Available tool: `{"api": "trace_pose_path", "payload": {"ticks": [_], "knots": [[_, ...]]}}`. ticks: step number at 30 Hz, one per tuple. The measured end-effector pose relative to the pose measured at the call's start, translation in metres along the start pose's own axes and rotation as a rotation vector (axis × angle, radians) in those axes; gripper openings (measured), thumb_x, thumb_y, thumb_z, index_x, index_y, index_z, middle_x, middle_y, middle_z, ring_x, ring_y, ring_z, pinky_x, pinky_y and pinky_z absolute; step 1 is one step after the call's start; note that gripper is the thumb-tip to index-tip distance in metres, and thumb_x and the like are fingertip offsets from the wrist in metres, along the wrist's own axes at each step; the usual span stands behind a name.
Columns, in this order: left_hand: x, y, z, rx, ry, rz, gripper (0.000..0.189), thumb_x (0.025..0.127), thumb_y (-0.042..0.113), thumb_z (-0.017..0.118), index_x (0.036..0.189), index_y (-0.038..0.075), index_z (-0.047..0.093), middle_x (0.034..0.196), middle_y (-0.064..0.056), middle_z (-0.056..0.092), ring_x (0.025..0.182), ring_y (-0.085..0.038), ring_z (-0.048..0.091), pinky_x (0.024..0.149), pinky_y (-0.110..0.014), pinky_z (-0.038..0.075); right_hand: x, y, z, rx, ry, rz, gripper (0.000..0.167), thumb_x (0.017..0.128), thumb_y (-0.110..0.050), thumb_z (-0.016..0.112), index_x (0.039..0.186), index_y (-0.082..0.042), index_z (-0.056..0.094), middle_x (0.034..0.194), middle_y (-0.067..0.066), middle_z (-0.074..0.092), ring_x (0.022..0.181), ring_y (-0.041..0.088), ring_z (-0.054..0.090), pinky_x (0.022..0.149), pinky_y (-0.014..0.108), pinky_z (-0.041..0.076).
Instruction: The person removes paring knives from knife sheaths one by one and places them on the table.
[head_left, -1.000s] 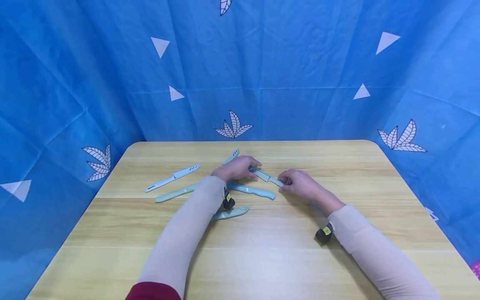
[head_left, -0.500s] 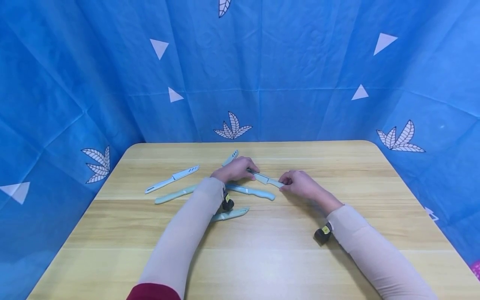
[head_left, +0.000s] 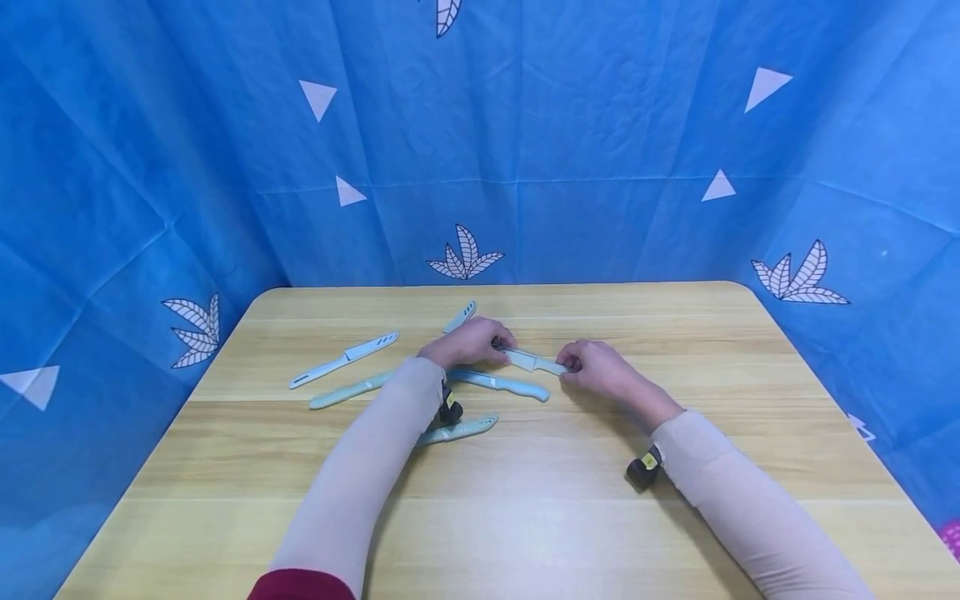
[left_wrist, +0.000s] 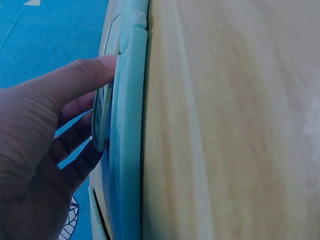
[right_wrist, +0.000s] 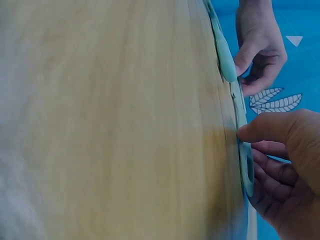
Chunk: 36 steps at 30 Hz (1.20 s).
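Note:
A light green knife [head_left: 528, 361], its blade end in a cover, lies between the two hands near the middle of the table. My left hand [head_left: 474, 341] pinches the covered blade end; in the left wrist view the thumb [left_wrist: 95, 70] lies on one side of it and the fingers behind. At the other end, my right hand [head_left: 596, 367] pinches the handle [right_wrist: 246, 165] between thumb and fingers. Just in front of the left hand lies a light blue knife [head_left: 513, 386], partly covered by that hand.
Left of the hands lie a pale blue knife [head_left: 345, 360] and a green knife [head_left: 348, 392]. Another knife [head_left: 461, 317] shows behind the left hand, and a green one [head_left: 465, 428] partly under the left forearm. A blue curtain [head_left: 600, 150] hangs behind the wooden table [head_left: 570, 517].
My left fingers have curled in closer over the knife's blade end, and that end has dropped slightly toward the front. The right hand stays at the handle; the other knives lie where they were.

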<state>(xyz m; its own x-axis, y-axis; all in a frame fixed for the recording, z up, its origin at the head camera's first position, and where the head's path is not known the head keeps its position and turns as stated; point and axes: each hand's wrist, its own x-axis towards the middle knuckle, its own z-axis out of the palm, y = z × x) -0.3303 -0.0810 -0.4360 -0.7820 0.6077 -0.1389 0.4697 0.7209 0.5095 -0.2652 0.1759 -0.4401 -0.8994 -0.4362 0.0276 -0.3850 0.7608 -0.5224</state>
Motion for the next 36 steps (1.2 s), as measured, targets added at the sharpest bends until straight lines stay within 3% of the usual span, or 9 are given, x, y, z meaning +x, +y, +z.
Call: {"api": "trace_pose_path", "payload": {"ticks": [9, 21, 27, 32, 36], "knots": [[-0.005, 0.007, -0.004, -0.004, -0.033, 0.013, 0.026, 0.089, 0.022, 0.075, 0.115, 0.018, 0.072, 0.111, 0.006, 0.066, 0.097, -0.012, 0.057, 0.091, -0.028, 0.051, 0.001, 0.000, 0.000, 0.021, 0.006, 0.009, 0.011, 0.085, -0.009, 0.071, 0.096, -0.010, 0.070, 0.084, -0.002, 0.066, 0.080, 0.016, 0.061, 0.076, 0.037, 0.055], [-0.010, 0.001, -0.007, -0.182, -0.062, 0.057, 0.012, 0.092, 0.019, 0.071, 0.104, 0.020, 0.074, 0.099, 0.007, 0.068, 0.091, -0.014, 0.061, 0.084, -0.028, 0.053, 0.002, 0.003, -0.010, 0.145, -0.056, 0.040, 0.009, 0.090, -0.009, 0.069, 0.098, -0.009, 0.072, 0.083, -0.001, 0.066, 0.076, 0.015, 0.058, 0.070, 0.031, 0.053], [-0.014, 0.006, -0.013, -0.243, -0.064, 0.055, 0.014, 0.092, 0.018, 0.070, 0.106, 0.018, 0.075, 0.101, 0.005, 0.069, 0.093, -0.015, 0.062, 0.084, -0.029, 0.054, 0.002, 0.002, -0.019, 0.183, -0.093, 0.026, 0.007, 0.091, -0.011, 0.069, 0.098, -0.008, 0.071, 0.086, 0.000, 0.067, 0.079, 0.016, 0.060, 0.070, 0.031, 0.053], [-0.018, 0.010, -0.017, -0.285, -0.065, 0.076, 0.016, 0.093, 0.018, 0.069, 0.108, 0.016, 0.074, 0.101, 0.004, 0.070, 0.092, -0.015, 0.062, 0.082, -0.028, 0.056, 0.002, 0.000, -0.023, 0.238, -0.135, -0.001, 0.014, 0.093, -0.015, 0.068, 0.104, -0.006, 0.071, 0.096, 0.003, 0.070, 0.087, 0.017, 0.062, 0.074, 0.033, 0.054], [-0.022, 0.013, -0.019, -0.331, -0.074, 0.092, 0.018, 0.094, 0.019, 0.068, 0.110, 0.013, 0.073, 0.097, 0.002, 0.071, 0.087, -0.015, 0.065, 0.080, -0.028, 0.057, 0.002, -0.002, -0.024, 0.279, -0.174, -0.031, 0.019, 0.095, -0.018, 0.065, 0.110, -0.008, 0.072, 0.100, 0.002, 0.069, 0.084, 0.017, 0.058, 0.071, 0.031, 0.052]]}}
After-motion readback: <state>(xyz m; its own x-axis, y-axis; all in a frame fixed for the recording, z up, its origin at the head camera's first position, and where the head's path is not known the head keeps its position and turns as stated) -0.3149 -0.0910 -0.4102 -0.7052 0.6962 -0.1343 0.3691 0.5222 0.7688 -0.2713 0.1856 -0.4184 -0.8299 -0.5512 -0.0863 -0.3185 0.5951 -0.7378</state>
